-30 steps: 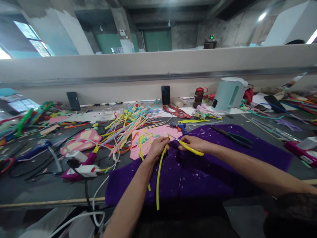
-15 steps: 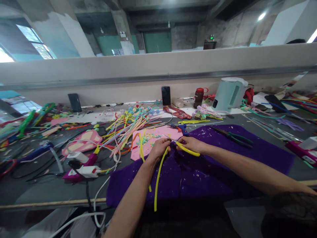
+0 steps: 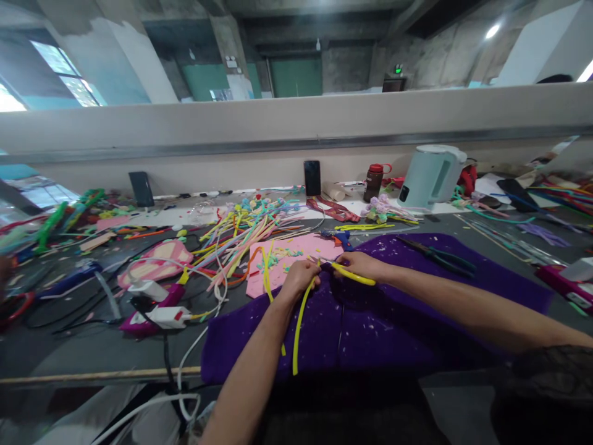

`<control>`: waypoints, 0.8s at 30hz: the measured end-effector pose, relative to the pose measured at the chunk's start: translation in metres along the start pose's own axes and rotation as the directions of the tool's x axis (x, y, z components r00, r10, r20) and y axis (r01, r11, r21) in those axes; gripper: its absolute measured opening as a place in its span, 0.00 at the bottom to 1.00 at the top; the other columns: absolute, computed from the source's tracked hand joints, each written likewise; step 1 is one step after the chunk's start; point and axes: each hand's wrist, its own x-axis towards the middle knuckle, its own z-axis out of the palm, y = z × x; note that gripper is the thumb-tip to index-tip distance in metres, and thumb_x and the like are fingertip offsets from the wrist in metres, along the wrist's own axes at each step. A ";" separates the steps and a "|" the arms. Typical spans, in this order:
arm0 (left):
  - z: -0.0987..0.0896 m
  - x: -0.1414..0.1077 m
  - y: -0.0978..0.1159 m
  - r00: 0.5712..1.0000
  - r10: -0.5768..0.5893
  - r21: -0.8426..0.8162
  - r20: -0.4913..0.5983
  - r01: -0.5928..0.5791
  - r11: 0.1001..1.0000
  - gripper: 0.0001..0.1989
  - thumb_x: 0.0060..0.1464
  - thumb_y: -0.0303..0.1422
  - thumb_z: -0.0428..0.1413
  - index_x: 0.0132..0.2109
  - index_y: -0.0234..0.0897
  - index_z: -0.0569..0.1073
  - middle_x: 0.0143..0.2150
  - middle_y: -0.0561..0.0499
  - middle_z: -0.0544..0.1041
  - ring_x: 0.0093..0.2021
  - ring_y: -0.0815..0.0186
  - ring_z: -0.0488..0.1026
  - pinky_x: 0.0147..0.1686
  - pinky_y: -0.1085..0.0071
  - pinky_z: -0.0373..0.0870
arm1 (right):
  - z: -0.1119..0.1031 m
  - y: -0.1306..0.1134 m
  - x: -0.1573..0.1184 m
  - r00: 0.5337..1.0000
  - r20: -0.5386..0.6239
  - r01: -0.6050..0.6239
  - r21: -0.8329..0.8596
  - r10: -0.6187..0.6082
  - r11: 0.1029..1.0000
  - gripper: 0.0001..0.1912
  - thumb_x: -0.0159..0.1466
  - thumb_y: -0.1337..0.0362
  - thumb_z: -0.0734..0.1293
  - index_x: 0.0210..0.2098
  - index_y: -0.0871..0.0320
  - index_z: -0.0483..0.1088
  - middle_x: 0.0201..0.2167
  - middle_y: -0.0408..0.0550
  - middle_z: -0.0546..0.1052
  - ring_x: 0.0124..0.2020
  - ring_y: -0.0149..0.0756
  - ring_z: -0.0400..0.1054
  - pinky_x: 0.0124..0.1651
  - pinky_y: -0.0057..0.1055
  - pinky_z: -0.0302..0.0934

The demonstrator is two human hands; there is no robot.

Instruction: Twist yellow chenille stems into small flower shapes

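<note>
My left hand (image 3: 301, 278) is closed, pinching the upper end of a yellow strip (image 3: 299, 334) that hangs down over the purple cloth (image 3: 384, 334). In my right hand (image 3: 359, 267) is a pair of scissors (image 3: 356, 276) with yellow handles. Their blades point left and reach the strip's top end at my left fingertips. Another thin yellow strip (image 3: 265, 278) lies partly behind my left forearm. Just beyond my hands, a pink mat (image 3: 259, 284) carries small yellow and teal cut pieces.
A blue glue gun (image 3: 341, 238) lies behind my right hand, and pliers (image 3: 447, 259) rest on the cloth to the right. Bundled colourful strips (image 3: 245, 238), a phone (image 3: 312, 178), a bottle (image 3: 373, 182) and a kettle (image 3: 428, 176) stand or lie farther back. Power strips (image 3: 152, 318) and cables are at left.
The hanging yellow strip's lower end has risen a little. Both hands stay close together in nearly the same place. A blurred shape has appeared at the far left edge.
</note>
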 end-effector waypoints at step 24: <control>-0.002 -0.011 0.012 0.999 0.038 -0.346 0.037 -0.023 0.938 0.07 0.47 0.34 0.51 0.32 0.34 0.66 0.15 0.59 0.66 0.09 0.78 0.55 0.11 0.80 0.46 | 0.000 -0.004 -0.026 0.995 0.050 0.080 0.158 -0.089 0.984 0.27 0.51 0.45 0.64 0.41 0.58 0.66 0.34 0.47 0.73 0.32 0.33 0.66 0.33 0.27 0.56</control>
